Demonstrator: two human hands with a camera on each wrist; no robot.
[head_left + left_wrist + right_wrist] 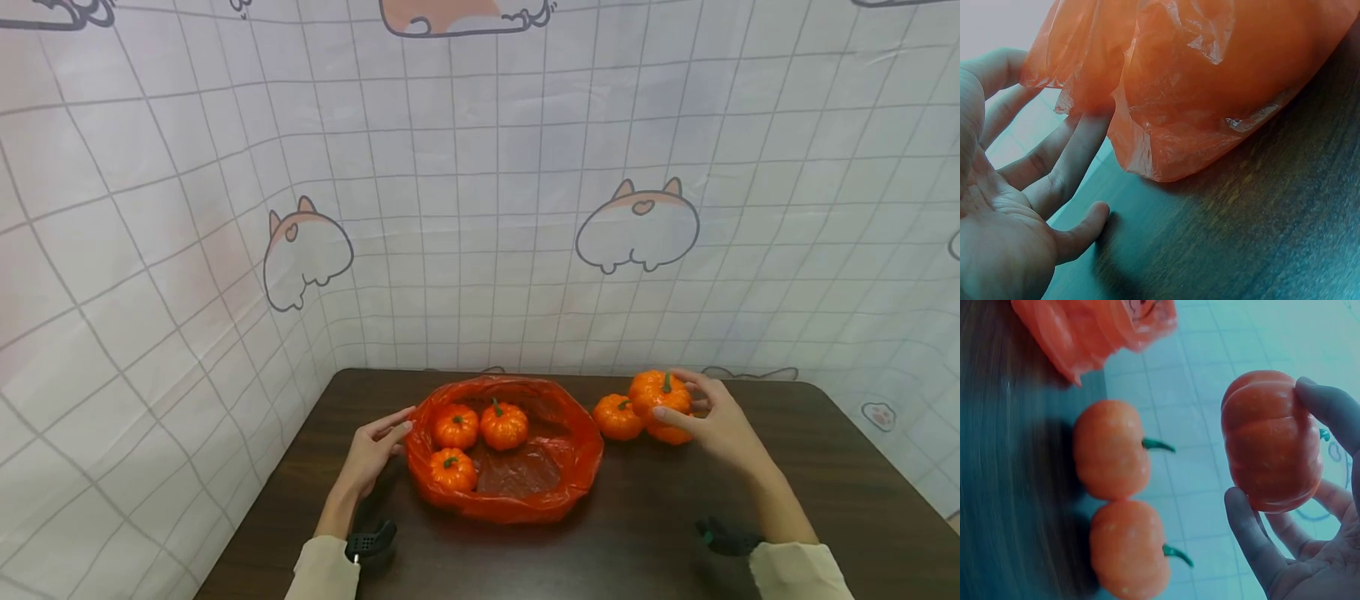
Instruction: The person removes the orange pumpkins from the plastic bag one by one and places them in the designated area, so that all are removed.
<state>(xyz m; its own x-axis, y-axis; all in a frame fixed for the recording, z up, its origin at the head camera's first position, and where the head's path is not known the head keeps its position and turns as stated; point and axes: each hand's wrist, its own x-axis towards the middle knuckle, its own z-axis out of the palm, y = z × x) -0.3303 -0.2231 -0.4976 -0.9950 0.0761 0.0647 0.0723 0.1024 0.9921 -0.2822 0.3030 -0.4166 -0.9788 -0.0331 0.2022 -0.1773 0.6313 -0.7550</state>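
An orange-red plastic bag (517, 510), its mouth spread wide, sits on the table with three small orange pumpkins (504, 427) inside along its left part. My left hand (370, 454) touches the bag's left rim with spread fingers; the plastic hides some fingertips in the left wrist view. To the right of the bag, my right hand (716, 421) holds another pumpkin (1272, 440) between thumb and fingers, above the table. Two more pumpkins with green stems stand side by side there, one (617, 418) nearer the bag, the other (1129, 550) partly hidden behind the held one in the head view.
The dark wood table (615, 550) ends at a white grid-patterned curtain (480, 250) with cartoon animals, which also runs along the left side. A thin cable (757, 372) lies at the back edge. Each wrist wears a black device (371, 542).
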